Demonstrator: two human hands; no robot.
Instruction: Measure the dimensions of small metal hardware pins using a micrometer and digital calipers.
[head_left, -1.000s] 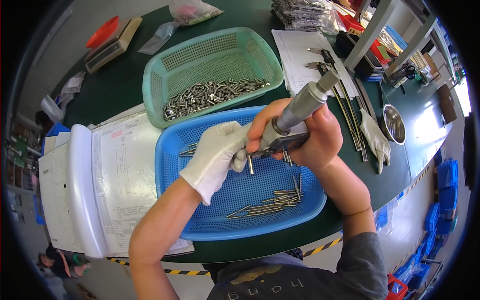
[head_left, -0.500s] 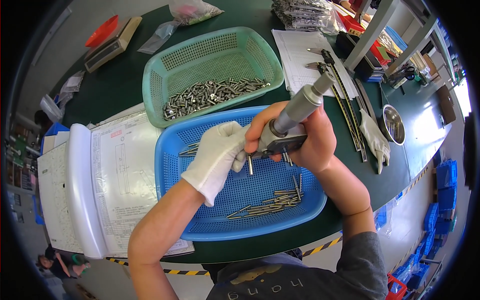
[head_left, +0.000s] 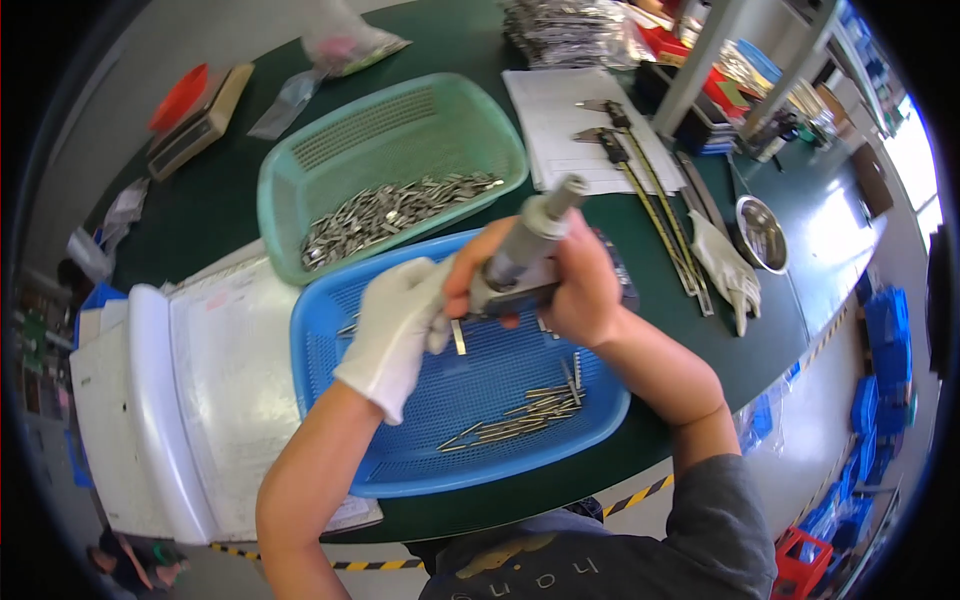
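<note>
My right hand (head_left: 590,290), bare, is wrapped around a grey micrometer (head_left: 522,248) above the blue basket (head_left: 440,395). Its thimble points up and away, blurred by motion. My left hand (head_left: 385,320) wears a white glove; its fingers are closed in a pinch against the micrometer's left side. A slim metal pin (head_left: 460,338) sticks down there, beside the gloved fingertips, its upper end hidden. Beneath, loose metal pins (head_left: 535,412) lie in the basket's near right part. A few more show partly behind the glove.
Behind stands a green basket (head_left: 480,112) of short metal parts (head_left: 385,212). Left lies a drawing in a clear folder (head_left: 230,370). Two calipers (head_left: 650,190), a spare white glove (head_left: 725,265) and a steel bowl (head_left: 760,235) are at right; a scale (head_left: 205,118) sits far left.
The whole view has shifted, so the baskets sit lower and further left. Both hands keep their holds on the micrometer and pin.
</note>
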